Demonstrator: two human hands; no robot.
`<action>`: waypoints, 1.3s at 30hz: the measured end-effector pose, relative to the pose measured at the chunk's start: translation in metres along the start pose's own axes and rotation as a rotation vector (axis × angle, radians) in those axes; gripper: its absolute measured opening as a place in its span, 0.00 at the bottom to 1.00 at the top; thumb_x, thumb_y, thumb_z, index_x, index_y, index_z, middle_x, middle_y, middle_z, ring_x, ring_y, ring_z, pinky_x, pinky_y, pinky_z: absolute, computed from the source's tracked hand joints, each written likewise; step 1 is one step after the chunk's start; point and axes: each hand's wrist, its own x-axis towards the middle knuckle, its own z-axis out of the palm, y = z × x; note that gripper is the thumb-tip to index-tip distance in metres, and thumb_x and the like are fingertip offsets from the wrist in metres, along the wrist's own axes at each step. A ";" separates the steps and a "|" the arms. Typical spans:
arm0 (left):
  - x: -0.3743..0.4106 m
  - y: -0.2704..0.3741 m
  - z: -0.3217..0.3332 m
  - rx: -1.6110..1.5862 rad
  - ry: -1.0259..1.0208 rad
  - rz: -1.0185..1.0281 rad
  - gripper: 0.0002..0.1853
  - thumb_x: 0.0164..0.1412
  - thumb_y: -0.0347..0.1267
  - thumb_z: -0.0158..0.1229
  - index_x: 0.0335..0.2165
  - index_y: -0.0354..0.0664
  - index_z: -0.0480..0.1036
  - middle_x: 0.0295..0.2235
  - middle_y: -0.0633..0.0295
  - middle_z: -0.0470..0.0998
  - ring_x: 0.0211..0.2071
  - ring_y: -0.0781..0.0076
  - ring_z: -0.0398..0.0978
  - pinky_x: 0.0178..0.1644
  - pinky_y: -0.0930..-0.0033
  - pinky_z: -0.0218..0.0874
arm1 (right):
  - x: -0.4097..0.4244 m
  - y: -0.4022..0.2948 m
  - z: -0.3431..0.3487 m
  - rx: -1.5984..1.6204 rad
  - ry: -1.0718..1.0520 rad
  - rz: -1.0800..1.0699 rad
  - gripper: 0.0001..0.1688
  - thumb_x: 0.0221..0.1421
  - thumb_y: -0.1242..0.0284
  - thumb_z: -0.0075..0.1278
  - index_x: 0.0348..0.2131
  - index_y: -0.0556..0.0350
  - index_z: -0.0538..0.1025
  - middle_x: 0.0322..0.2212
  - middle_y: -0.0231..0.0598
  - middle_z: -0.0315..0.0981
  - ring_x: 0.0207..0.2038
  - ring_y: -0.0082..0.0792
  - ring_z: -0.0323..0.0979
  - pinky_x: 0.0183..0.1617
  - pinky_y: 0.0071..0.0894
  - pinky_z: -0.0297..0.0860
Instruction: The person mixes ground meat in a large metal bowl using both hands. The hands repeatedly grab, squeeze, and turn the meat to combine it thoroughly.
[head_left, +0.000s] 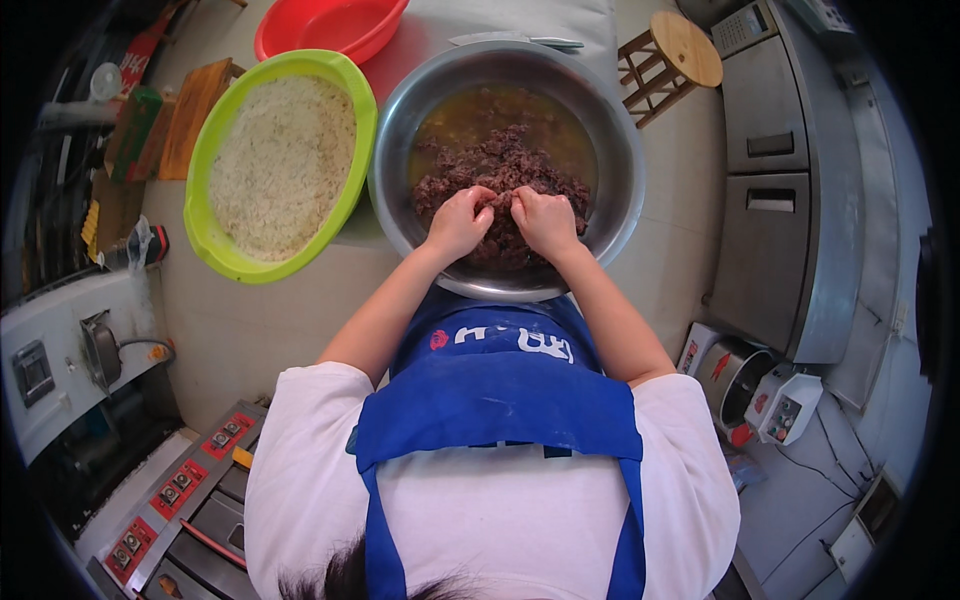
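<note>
A wide stainless steel basin (622, 165) stands before me at the table's edge. In it lies a mound of dark reddish-brown, crumbly ground meat or similar mash (510, 161), with yellowish-brown liquid (480, 109) pooled towards the far side. Both hands are over the near part of the mound, close together with a small gap. My left hand (461, 223) has its fingers curled and pinched on some of the dark mash. Opposite it, my right hand (546, 219) is curled in the same way, its fingertips on the mash.
Left of the basin, a lime-green plastic basin (196, 202) holds pale flour-like crumbs (285, 165). Behind it is a red plastic basin (330, 26). A knife (517, 37) lies beyond the steel basin on the table (442, 22). A wooden stool (686, 49) and steel refrigerator (765, 247) stand right.
</note>
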 end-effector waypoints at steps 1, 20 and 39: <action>0.001 0.000 0.002 -0.003 -0.011 -0.008 0.18 0.58 0.32 0.60 0.47 0.39 0.76 0.37 0.51 0.82 0.38 0.56 0.81 0.45 0.58 0.71 | 0.002 0.000 -0.001 -0.025 0.014 -0.012 0.12 0.59 0.63 0.51 0.30 0.51 0.78 0.18 0.47 0.77 0.25 0.50 0.78 0.37 0.53 0.70; 0.041 0.003 -0.004 0.775 -0.243 0.190 0.51 0.41 0.46 0.75 0.61 0.40 0.62 0.51 0.51 0.75 0.58 0.45 0.69 0.52 0.50 0.72 | 0.043 0.021 0.002 -0.263 -0.237 -0.255 0.47 0.32 0.61 0.73 0.55 0.43 0.74 0.50 0.48 0.71 0.49 0.50 0.75 0.43 0.44 0.79; 0.089 0.005 -0.046 0.492 -0.064 -0.279 0.41 0.46 0.66 0.68 0.44 0.43 0.78 0.35 0.57 0.85 0.39 0.56 0.83 0.43 0.58 0.73 | 0.100 0.049 -0.044 0.040 -0.225 0.463 0.31 0.53 0.40 0.56 0.42 0.43 0.84 0.37 0.40 0.84 0.44 0.48 0.81 0.47 0.46 0.75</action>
